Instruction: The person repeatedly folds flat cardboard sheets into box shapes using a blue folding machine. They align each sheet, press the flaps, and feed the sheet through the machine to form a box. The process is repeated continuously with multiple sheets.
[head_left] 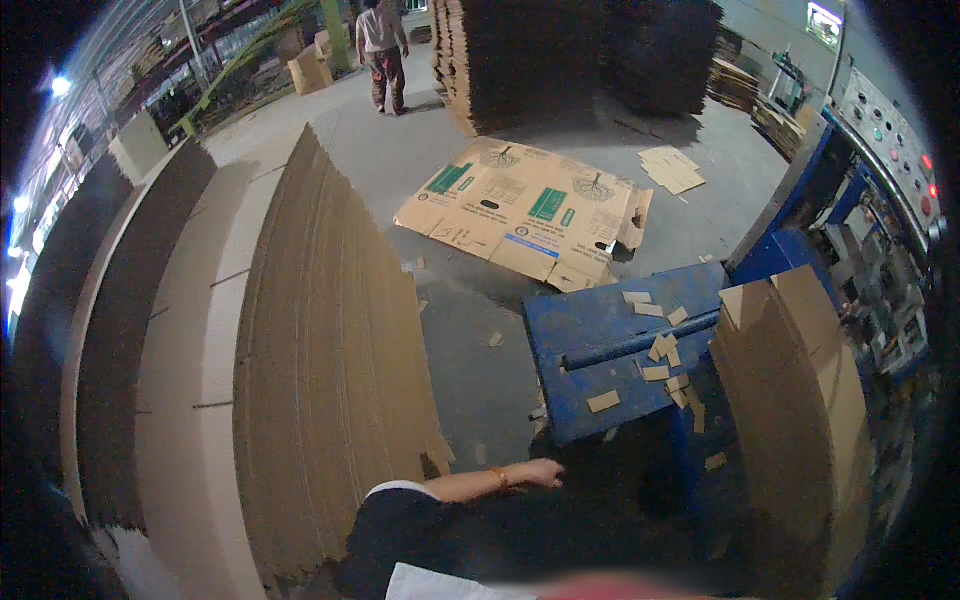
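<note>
My left hand [543,472] is in front of my body, with a band round the wrist and a dark sleeve behind it. Its fingers look curled in, and I see nothing held in them. It is nearest to the front corner of a blue metal machine table [560,410], apart from it. To the left rises a tall stack of flat brown cardboard sheets [330,380]. My right hand is out of view.
Cardboard scraps [603,402] litter the blue table. More cardboard [785,400] stands upright on the right, below a control panel [890,140]. A printed flat carton [530,215] lies ahead on the floor. A person [385,55] stands farther off, beside tall dark stacks [590,70].
</note>
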